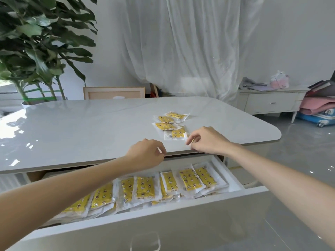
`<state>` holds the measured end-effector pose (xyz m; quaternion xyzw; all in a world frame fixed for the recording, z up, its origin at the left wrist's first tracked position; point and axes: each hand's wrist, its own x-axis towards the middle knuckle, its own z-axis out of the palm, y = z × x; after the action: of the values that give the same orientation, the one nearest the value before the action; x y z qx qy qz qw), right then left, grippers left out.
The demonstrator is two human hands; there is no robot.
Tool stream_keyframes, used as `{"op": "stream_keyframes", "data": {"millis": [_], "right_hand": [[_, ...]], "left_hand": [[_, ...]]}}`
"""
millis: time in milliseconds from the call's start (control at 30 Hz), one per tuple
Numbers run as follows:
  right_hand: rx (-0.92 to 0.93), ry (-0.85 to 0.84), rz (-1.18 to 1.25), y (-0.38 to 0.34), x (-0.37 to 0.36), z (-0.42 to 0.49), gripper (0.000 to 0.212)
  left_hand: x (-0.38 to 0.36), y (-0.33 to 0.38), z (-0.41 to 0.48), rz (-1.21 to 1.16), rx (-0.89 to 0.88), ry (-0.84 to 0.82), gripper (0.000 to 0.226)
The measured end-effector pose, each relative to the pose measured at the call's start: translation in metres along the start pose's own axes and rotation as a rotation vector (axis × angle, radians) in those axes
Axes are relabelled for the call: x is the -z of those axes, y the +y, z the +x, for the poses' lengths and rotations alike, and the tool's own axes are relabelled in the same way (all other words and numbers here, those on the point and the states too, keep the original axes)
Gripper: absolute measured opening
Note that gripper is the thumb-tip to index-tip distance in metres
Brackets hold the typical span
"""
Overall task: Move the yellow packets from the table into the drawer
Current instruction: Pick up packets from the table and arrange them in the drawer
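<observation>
Several yellow packets (170, 125) lie in a small cluster on the white table (90, 127), right of centre. My right hand (206, 141) hovers at the near edge of that cluster and pinches the corner of the nearest packet (176, 134) with thumb and fingertips. My left hand (147, 153) hangs over the table's front edge with its fingers loosely curled and holds nothing. Below the table the white drawer (163, 212) stands pulled out. Many more yellow packets (145, 187) lie inside it in overlapping rows.
A large potted plant (36, 51) stands beyond the table's far left. A chair back (114, 92) sits at the far side. A low white cabinet (270, 102) and a pile of bags (319, 109) stand at the right on the grey floor.
</observation>
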<state>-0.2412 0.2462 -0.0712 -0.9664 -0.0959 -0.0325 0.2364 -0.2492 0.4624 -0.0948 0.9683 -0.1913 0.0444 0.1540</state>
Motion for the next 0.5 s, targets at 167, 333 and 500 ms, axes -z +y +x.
{"op": "stream_keyframes", "data": {"millis": [167, 333, 500], "right_hand": [[-0.08, 0.1, -0.172, 0.02, -0.009, 0.011, 0.034], [-0.079, -0.005, -0.294, 0.021, -0.019, 0.025, 0.042], [-0.113, 0.095, -0.172, 0.032, -0.019, 0.036, 0.018]], "left_hand": [[-0.001, 0.005, 0.021, -0.053, 0.003, 0.117, 0.026], [-0.01, 0.003, 0.048, 0.06, -0.016, 0.073, 0.038], [-0.02, -0.002, 0.081, 0.068, 0.05, 0.07, 0.044]]}}
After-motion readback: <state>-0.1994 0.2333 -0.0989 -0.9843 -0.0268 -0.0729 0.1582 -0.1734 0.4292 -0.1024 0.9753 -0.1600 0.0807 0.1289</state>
